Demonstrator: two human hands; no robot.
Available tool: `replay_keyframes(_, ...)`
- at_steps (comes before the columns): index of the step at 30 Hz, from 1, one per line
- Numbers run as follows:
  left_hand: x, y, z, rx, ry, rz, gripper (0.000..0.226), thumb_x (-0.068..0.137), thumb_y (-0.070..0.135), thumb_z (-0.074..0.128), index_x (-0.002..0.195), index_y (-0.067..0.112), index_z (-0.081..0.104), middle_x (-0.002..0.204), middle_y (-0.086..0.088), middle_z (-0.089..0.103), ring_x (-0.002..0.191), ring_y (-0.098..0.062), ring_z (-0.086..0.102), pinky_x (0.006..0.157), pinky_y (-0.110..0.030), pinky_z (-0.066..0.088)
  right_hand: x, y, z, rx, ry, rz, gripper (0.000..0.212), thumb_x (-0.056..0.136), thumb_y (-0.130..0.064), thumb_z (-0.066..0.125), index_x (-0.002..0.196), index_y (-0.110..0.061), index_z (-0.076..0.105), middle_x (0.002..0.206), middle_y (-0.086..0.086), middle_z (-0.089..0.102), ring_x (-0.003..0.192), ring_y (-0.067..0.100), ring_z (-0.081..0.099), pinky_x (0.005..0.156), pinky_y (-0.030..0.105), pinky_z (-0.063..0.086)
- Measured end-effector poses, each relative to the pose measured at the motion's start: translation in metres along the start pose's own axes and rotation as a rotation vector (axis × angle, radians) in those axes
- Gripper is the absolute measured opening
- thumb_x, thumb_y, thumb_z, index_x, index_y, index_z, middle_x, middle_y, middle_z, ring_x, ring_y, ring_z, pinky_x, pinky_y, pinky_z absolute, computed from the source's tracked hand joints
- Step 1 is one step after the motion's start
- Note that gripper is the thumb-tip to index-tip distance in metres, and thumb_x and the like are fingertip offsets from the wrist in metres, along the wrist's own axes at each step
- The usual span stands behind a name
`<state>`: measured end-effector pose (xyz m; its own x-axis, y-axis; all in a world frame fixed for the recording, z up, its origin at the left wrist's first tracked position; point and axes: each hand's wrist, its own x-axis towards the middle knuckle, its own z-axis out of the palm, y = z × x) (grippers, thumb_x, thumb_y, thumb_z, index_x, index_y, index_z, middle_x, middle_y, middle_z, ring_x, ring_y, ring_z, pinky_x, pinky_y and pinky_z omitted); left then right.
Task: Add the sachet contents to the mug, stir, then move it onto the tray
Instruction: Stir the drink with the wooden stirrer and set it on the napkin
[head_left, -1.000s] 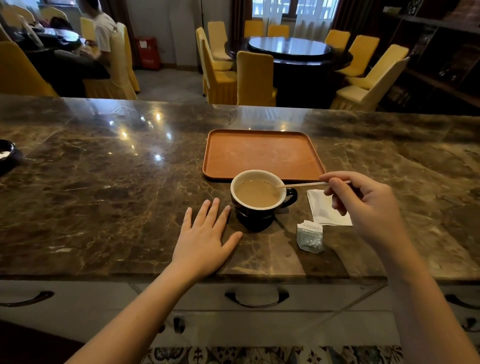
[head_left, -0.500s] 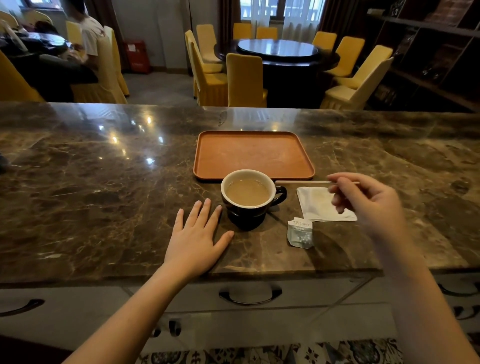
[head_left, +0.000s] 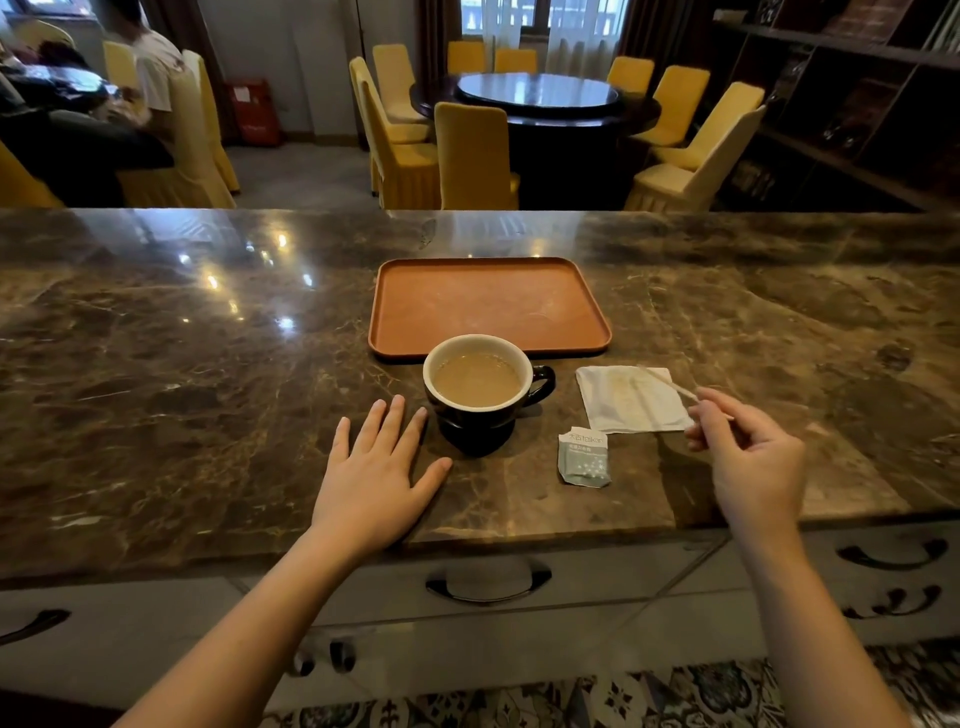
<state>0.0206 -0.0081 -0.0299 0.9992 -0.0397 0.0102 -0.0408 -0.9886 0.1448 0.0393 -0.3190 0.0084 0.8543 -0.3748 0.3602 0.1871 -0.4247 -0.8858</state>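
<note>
At the near edge of the counter (head_left: 156, 415), the left hand (head_left: 374, 478) lay flat with its fingers spread, palm down on the stone, fingertips just beside the mug's base. The right hand (head_left: 748, 457) hovered toward the right, pinching a thin stick (head_left: 667, 384) between thumb and forefinger; the stick's far end reached over the napkin (head_left: 628, 400), clear of the mug. A torn sachet (head_left: 583, 457) lay crumpled between the mug and the right hand, near the front edge.

The mug (head_left: 480, 395) stood just behind the left fingertips, about mid-counter, dark outside and white within, filled close to the rim with milky brown liquid. Its handle (head_left: 543, 382) pointed right, toward the napkin. It touched nothing but the counter, though it sat just in front of the tray's near rim.

Judging from this, the adding and stirring looked done, and the move was what remained. The mug was likely ceramic: rigid, fairly heavy with liquid, glazed and so somewhat slippery, and breakable on stone. The best hold seemed to be the handle, taken by the right hand once it was free of the stick. With the liquid so high, it would want a level, slow lift over the rim.

The tray (head_left: 395, 291), orange-brown and bare, lay behind the mug toward the counter's far edge.
</note>
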Motion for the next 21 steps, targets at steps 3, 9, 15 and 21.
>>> replay_keyframes(3,0.001,-0.001,0.001,-0.003,-0.003,0.002,0.068,0.084,0.066,0.008,0.141,0.032,-0.006,0.153,0.003,-0.01,0.138,-0.013,-0.015,0.112,-0.043,-0.01,-0.008,0.003,0.007,-0.143,0.001,-0.031,0.025,0.087,-0.016,0.056,0.109,-0.008,0.066,0.099,0.006,0.068,0.081,0.011,0.062,0.066,0.004,0.045)
replay_keyframes(9,0.0,-0.002,0.002,-0.004,0.018,0.008,0.071,0.081,0.07,0.004,0.14,0.032,-0.006,0.152,0.003,-0.01,0.138,-0.013,-0.014,0.111,-0.043,-0.01,0.0,0.006,0.009,-0.411,-0.121,0.105,0.023,0.085,-0.013,0.054,0.107,-0.008,0.059,0.086,0.007,0.065,0.076,0.023,0.057,0.055,0.027,0.038)
replay_keyframes(15,0.001,-0.003,0.004,0.003,0.035,0.014,0.076,0.072,0.07,-0.007,0.138,0.032,-0.009,0.149,0.005,-0.013,0.137,-0.012,-0.014,0.111,-0.043,-0.01,0.008,-0.002,0.011,-0.785,-0.238,0.12,0.02,0.089,-0.021,0.05,0.1,-0.008,0.059,0.095,0.017,0.066,0.073,0.028,0.048,0.06,0.033,0.036)
replay_keyframes(21,0.001,-0.002,0.004,-0.004,0.034,0.011,0.074,0.075,0.071,-0.004,0.138,0.033,-0.007,0.15,0.003,-0.011,0.137,-0.012,-0.014,0.11,-0.043,-0.01,0.008,-0.002,0.015,-0.925,-0.223,0.076,0.022,0.089,-0.024,0.049,0.091,-0.005,0.06,0.086,0.011,0.061,0.066,0.025,0.044,0.056,0.032,0.032)
